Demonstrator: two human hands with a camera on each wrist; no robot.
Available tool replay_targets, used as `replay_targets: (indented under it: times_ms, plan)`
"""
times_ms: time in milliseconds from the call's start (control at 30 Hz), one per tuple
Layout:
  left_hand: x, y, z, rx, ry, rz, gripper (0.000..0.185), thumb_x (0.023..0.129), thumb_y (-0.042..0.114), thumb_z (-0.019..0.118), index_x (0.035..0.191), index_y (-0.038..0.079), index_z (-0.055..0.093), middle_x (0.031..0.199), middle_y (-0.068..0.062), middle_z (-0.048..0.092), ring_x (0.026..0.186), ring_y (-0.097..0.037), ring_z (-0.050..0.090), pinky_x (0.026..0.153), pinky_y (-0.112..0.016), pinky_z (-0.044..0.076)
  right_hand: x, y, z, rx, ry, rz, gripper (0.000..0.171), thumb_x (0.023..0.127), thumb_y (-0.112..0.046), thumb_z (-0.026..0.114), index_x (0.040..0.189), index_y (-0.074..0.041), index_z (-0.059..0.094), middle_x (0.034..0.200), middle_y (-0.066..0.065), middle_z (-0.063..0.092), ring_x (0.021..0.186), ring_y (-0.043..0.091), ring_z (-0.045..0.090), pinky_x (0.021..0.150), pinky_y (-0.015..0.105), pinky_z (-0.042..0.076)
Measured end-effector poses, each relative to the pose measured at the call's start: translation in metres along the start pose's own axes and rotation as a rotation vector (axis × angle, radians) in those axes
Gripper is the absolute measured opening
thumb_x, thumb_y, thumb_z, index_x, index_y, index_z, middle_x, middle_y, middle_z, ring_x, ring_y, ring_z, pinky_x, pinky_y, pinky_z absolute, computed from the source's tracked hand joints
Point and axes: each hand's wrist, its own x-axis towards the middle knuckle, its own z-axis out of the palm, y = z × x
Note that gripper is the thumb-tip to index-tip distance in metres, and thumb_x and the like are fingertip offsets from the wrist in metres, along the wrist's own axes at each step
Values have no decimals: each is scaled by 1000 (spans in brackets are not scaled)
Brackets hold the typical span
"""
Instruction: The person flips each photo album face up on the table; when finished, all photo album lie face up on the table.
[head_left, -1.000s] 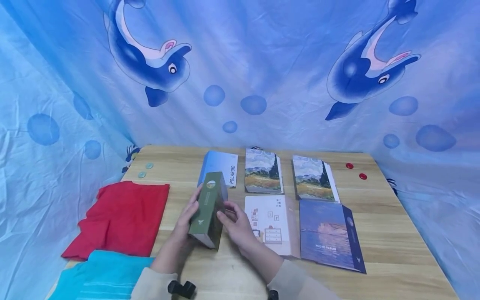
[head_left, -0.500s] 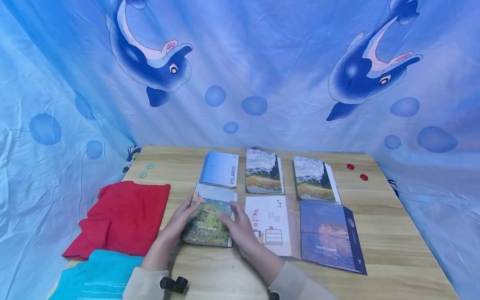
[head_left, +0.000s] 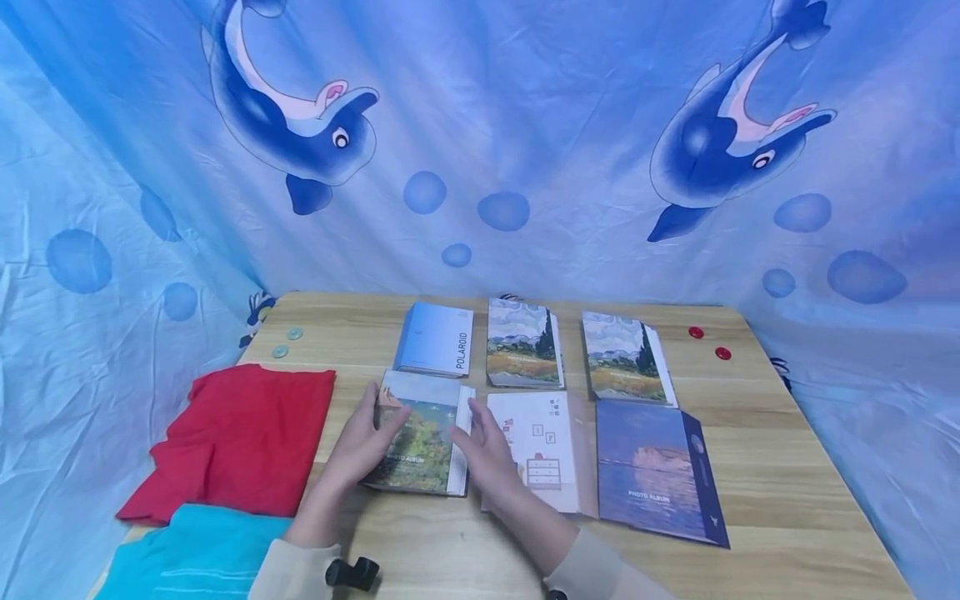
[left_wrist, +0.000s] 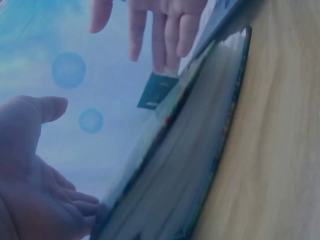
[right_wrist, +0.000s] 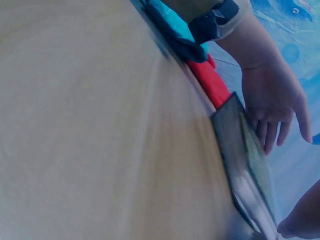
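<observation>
A photo album with a painted landscape cover (head_left: 420,435) lies flat on the wooden table (head_left: 787,467), in the front row of a grid of albums, between the person's two hands. The left hand (head_left: 358,442) rests against the album's left edge with fingers relaxed and nearly straight; in the left wrist view its palm (left_wrist: 30,200) lies open beside the album's page edge (left_wrist: 190,170). The right hand (head_left: 487,446) sits at the album's right edge, fingers extended and loosely spread, partly over the neighbouring white album (head_left: 542,446). Neither hand curls round the album.

Just behind the landscape album lies a blue album marked POLAROID (head_left: 437,338). To its right are two albums with a cypress-and-field painting, one (head_left: 522,353) beside the other (head_left: 624,357). A dark blue photo album (head_left: 654,467) lies at the right end of the front row. Left of the hands a red cloth (head_left: 240,437) is spread on the table, with a turquoise cloth (head_left: 195,554) in front of it.
</observation>
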Motion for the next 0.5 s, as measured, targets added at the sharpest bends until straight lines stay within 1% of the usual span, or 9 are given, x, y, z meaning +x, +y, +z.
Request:
replay_targets:
  times_ms: [100,133,200,233,267,333,367,500]
  plan:
    - [1,6,7,9,69,113,85,101,37,63,160,0,15,157,-25,33,148,-39,28,119,-59,24,1,-5,-11,13,-21,-41,71,101,-29,62,157,-3,29,163,20,26,151,37,22,123,49,18]
    - [2,7,11,10,95,146,83,100,34,65,159,0,18,150,-25,41,143,-39,36,117,-59,29,2,-6,-15,16,-27,-53,71,101,-30,62,157,-2,28,163,20,27,151,37,23,122,49,18]
    - [2,11,17,11,131,207,80,99,31,67,158,0,23,147,-25,44,139,-39,40,115,-60,32,1,-9,-22,8,-23,-64,71,101,-31,62,158,-4,29,163,20,28,150,38,24,122,50,19]
    - [2,13,20,6,132,216,80,99,31,67,158,0,23,149,-25,43,140,-40,39,115,-60,31,1,-11,-25,2,-19,-68,72,101,-33,62,158,-5,29,162,20,29,150,38,25,122,50,19]
    - [1,15,23,5,128,216,82,99,33,66,159,0,21,153,-25,38,142,-40,36,116,-60,29,1,-12,-29,-7,-16,-75,73,100,-34,62,158,-5,28,162,20,30,150,38,25,122,50,19]
    - [-1,18,29,25,118,206,85,100,39,63,161,2,16,162,-24,26,148,-42,26,118,-62,22,2,-15,-36,-31,-4,-91,72,101,-33,62,158,-5,29,161,19,32,150,38,26,122,50,18]
    - [-1,19,33,28,107,201,85,101,42,61,162,4,15,166,-21,19,151,-41,19,119,-63,18,2,-16,-40,-40,-1,-101,70,101,-32,62,158,-5,30,161,19,33,150,37,27,122,49,19]
    - [-2,23,46,31,83,205,86,101,47,59,163,7,15,167,-19,14,152,-40,15,120,-63,14,5,-20,-55,-66,14,-148,61,103,-23,59,155,-2,34,160,21,35,149,36,29,122,50,20]
